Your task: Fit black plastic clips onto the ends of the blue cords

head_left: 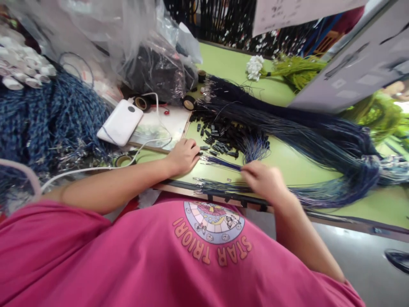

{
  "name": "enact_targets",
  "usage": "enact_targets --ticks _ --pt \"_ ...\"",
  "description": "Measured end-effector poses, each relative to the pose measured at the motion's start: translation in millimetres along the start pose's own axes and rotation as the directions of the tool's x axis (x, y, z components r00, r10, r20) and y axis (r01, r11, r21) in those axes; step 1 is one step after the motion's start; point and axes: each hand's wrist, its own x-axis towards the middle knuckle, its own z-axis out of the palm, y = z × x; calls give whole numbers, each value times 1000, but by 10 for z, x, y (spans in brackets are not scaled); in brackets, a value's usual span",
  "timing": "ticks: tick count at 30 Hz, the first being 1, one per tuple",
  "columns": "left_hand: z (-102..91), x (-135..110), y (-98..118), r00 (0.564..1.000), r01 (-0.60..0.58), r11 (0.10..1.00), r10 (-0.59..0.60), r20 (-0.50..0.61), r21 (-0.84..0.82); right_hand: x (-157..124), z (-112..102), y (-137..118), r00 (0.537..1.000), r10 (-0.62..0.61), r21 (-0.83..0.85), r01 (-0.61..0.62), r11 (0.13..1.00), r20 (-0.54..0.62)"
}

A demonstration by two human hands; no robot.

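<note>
My right hand (266, 179) is closed round a thin bundle of blue cords (223, 163), whose silvery tips point left toward my other hand. Beside those tips my left hand (183, 157) rests low over the table with its fingers curled together. Something small and dark shows at its fingertips, too blurred to name. Just beyond both hands lies a pile of small black plastic pieces (220, 134), with loose blue cord ends (256, 147) fanned over its right side. Another row of cords with metal tips (211, 184) runs along the table's front edge, below my right hand.
A long dark-blue cord bundle (287, 115) curves across the green table (393, 204). On the left are a white power bank (120, 122) with a cable, tape rolls (189, 102) and hanging blue cords (47, 115). A grey panel (345, 55) and green cords (294, 70) stand at the right.
</note>
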Motion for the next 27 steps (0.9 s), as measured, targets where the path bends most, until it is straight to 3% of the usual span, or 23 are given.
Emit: enact_targets --ticks 2,4,6,10,12,14,15,16,17,19,20,21,23,27 --pt "6 0 -5 1000 -5 1000 4 -24 -7 -3 136 -215 949 -260 7 263 965 179" --pt "5 9 -12 1000 -4 1000 4 -25 -15 19 252 -342 923 -296 -40 315 948 248" --pt "1 20 -22 1000 -2 999 1 -9 -39 41 314 -377 926 -274 -45 295 955 260" --pt "-23 36 -54 999 50 987 -50 3 -150 65 324 -306 955 -225 132 202 971 196" --pt "-74 58 -69 993 117 962 -119 7 -245 76 327 -270 974 -165 219 130 967 154" --pt "-169 112 -75 964 250 875 -267 19 -415 85 342 -248 984 -116 271 77 959 132" --pt "-230 153 -75 929 333 772 -368 46 -541 90 350 -241 988 -96 290 57 955 121" --pt "-296 204 -72 880 407 609 -462 112 -681 97 356 -236 991 -78 310 40 950 110" --pt "-362 259 -66 822 455 374 -525 220 -808 105 357 -234 993 -59 331 24 943 98" --pt "-475 370 -41 747 462 -163 -458 482 -872 131 344 -241 996 -24 383 -13 924 91" --pt "-514 418 -23 720 450 -363 -393 572 -816 150 327 -255 994 -17 415 -28 909 104" --pt "-537 459 -2 706 438 -501 -322 631 -746 173 305 -275 991 -27 448 -35 893 131" --pt "-544 516 43 697 422 -645 -219 683 -637 232 245 -340 971 -105 508 -19 861 215" --pt "-473 563 114 713 446 -689 -112 692 -571 398 125 -478 906 -305 604 72 794 293"
